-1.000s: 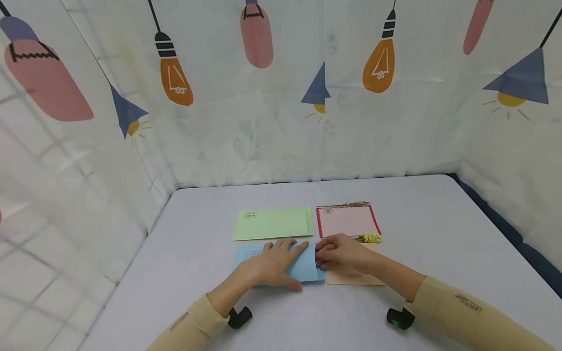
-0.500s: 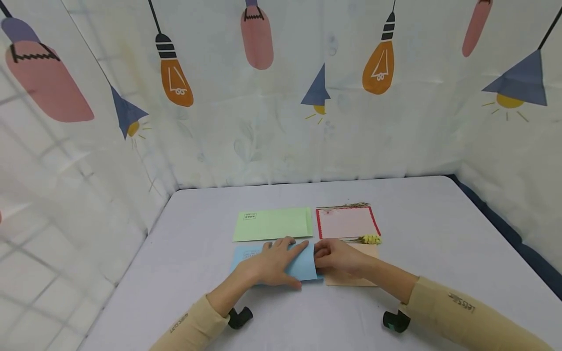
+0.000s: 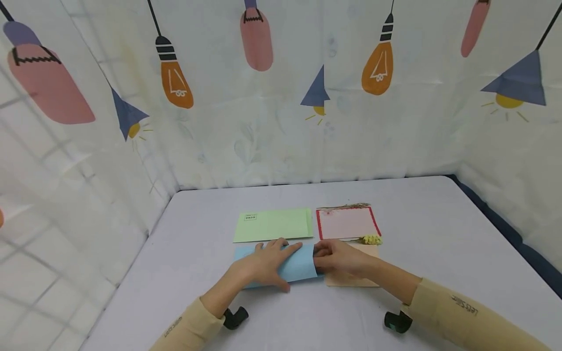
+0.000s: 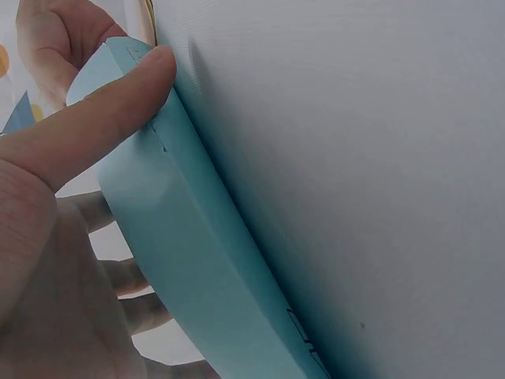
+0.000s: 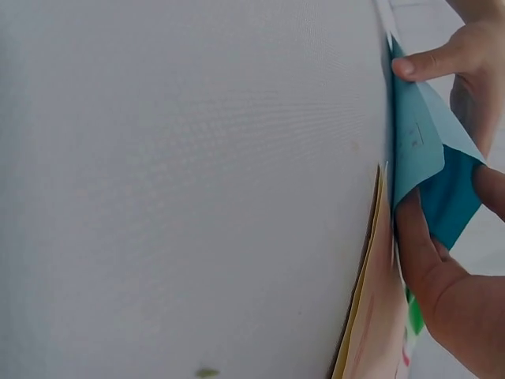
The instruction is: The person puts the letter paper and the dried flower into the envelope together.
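A light blue envelope [image 3: 300,265] lies crosswise before me, its body bowed upward and its right end gaping. My left hand [image 3: 265,268] spans it, thumb on the near long edge and fingers on the far one, squeezing the two edges toward each other. In the left wrist view the envelope [image 4: 181,213] bulges between thumb and fingers. At the mouth, my right hand [image 3: 344,256] holds the end; the right wrist view shows fingertips tucked into the darker blue opening [image 5: 454,197]. Part of a peach envelope [image 3: 351,279] lies beneath my right hand.
Behind the blue envelope lies a green envelope [image 3: 274,226]. To its right is a pink card with a red border [image 3: 349,224], a dried sprig [image 3: 357,205] along its top and a yellow flower sprig [image 3: 371,240] below. A white cloth covers the table [image 3: 206,219].
My left hand has shifted slightly left and squeezed the blue envelope, which has gone from nearly flat to bowed. My right fingers have moved a little left, into its mouth.
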The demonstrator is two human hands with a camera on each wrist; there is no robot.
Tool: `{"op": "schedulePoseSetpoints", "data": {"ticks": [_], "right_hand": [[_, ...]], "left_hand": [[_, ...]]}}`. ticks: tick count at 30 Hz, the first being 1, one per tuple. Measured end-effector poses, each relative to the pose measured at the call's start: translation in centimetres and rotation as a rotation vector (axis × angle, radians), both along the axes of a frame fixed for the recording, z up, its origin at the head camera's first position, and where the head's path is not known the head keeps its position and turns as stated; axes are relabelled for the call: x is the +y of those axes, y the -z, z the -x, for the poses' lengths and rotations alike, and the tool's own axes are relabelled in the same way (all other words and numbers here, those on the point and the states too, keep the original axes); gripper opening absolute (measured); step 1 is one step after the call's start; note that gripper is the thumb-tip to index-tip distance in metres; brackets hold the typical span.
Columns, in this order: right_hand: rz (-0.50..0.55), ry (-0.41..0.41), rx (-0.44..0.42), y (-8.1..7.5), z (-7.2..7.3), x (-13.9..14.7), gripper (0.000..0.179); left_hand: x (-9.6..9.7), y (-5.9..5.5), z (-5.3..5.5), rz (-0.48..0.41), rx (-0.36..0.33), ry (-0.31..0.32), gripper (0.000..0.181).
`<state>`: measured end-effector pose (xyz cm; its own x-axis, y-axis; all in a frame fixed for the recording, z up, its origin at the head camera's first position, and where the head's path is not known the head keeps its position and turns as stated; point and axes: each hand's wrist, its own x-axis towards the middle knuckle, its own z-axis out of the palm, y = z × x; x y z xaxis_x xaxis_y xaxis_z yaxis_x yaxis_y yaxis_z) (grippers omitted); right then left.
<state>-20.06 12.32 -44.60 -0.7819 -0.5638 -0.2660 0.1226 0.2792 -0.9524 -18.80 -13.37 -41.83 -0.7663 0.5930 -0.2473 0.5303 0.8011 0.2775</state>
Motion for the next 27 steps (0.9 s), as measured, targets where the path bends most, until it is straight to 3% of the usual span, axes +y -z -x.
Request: {"op": "schedulePoseSetpoints", "data": {"ticks": [6,17,27], "right_hand": [[0.032,-0.026,-0.015,0.0,-0.2,0.8,0.047],[-0.09,-0.04,0.107,-1.2,-0.1,3.5,0.031],[-0.178,0.022,0.16,-1.9,0.1,6.6,0.031]], "left_hand": [[-0.1,0.1,-0.1,0.005,-0.011,-0.009,0.105],[-0.3,0.1,-0.1,0.004,0.0,-0.002,0.105],[-0.6,0.3,-0.2,-0.002,0.032,0.018,0.104]]}}
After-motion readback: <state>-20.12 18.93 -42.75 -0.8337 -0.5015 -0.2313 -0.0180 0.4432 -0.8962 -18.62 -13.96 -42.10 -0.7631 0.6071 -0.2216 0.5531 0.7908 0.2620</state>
